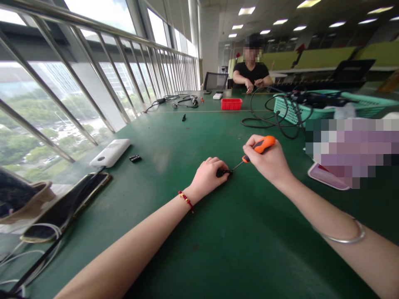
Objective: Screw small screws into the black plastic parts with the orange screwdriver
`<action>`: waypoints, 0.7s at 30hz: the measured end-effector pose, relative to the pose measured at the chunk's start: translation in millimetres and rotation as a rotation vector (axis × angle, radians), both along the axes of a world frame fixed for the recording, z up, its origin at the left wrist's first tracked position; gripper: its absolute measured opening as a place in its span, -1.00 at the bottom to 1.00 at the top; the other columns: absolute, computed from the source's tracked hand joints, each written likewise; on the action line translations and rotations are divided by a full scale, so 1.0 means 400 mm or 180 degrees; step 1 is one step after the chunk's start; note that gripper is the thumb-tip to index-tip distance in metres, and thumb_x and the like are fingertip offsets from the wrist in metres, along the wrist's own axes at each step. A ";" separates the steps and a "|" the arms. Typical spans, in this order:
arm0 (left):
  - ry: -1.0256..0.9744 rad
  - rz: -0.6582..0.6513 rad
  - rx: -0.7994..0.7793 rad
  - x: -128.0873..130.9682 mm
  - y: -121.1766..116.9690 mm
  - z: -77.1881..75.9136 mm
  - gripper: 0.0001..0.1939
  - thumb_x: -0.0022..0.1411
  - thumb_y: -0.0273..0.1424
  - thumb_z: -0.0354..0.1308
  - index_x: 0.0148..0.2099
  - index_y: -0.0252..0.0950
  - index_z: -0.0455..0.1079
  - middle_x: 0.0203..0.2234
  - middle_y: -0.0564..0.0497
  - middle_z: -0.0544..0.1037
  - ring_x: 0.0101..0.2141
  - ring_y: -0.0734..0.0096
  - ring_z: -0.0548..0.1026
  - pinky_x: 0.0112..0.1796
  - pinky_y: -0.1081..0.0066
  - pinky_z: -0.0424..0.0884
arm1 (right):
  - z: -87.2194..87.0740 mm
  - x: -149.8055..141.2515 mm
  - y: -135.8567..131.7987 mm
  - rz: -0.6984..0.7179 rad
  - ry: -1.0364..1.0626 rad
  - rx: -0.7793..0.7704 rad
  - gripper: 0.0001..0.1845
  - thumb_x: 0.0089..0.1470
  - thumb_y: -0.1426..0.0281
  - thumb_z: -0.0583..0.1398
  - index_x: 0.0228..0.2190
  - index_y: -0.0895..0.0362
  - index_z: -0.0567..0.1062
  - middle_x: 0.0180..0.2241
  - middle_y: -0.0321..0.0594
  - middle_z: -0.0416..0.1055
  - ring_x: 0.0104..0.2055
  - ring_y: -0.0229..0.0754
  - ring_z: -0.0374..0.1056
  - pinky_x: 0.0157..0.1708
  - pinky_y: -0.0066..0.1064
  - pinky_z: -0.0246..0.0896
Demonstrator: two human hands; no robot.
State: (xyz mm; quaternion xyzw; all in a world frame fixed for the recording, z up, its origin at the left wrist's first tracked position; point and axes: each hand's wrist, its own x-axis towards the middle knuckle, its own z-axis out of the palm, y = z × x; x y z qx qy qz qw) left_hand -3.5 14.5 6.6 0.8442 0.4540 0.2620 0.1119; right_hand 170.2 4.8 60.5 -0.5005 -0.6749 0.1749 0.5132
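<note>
My left hand (209,176) pinches a small black part (222,172) against the green tabletop (174,149); the fingers cover much of it, so its kind cannot be made out. Closed around an orange and black screwdriver (264,144) is my right hand (270,162). The screwdriver slants down to the left, and the tip of its thin shaft meets the right end of the black part. Further left on the table lies another small black piece (135,158), and a third black piece (183,118) lies farther back.
At left are a white power bank (111,153) and a phone (67,203) with cables. A red bin (231,104), a teal basket (282,109) and black cable loops (260,122) occupy the far side. A person (251,70) sits beyond. Metal railing (124,62) runs along the left.
</note>
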 end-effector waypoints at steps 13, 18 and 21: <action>0.0023 -0.0041 0.0066 -0.004 0.003 -0.005 -0.91 0.13 -0.41 0.15 -0.28 -0.26 0.44 -0.32 -0.01 0.50 -0.23 0.29 0.41 -0.16 0.32 0.39 | -0.001 0.010 0.009 -0.0087 -0.0138 -0.0028 -0.67 -0.19 0.23 0.28 -0.36 0.06 0.33 -0.59 -0.42 0.24 -0.59 -0.29 0.16 -0.57 -0.44 0.03; 0.0032 -0.0020 0.0030 -0.003 0.002 -0.004 -0.91 0.14 -0.41 0.14 -0.27 -0.26 0.45 -0.31 -0.01 0.50 -0.22 0.29 0.41 -0.16 0.32 0.39 | 0.004 0.003 0.003 -0.0145 -0.0169 -0.0158 -0.82 -0.12 0.26 0.22 -0.52 0.10 0.37 -0.66 -0.40 0.21 -0.62 -0.32 0.12 -0.57 -0.44 0.01; 0.0038 -0.0039 0.0027 -0.004 0.004 -0.005 -0.89 0.15 -0.42 0.13 -0.25 -0.25 0.46 -0.29 -0.01 0.50 -0.21 0.28 0.41 -0.15 0.31 0.39 | -0.001 0.004 0.009 0.0082 0.0047 -0.0015 -0.78 -0.22 0.41 0.23 -0.41 0.08 0.36 -0.60 -0.44 0.19 -0.61 -0.34 0.10 -0.57 -0.45 0.04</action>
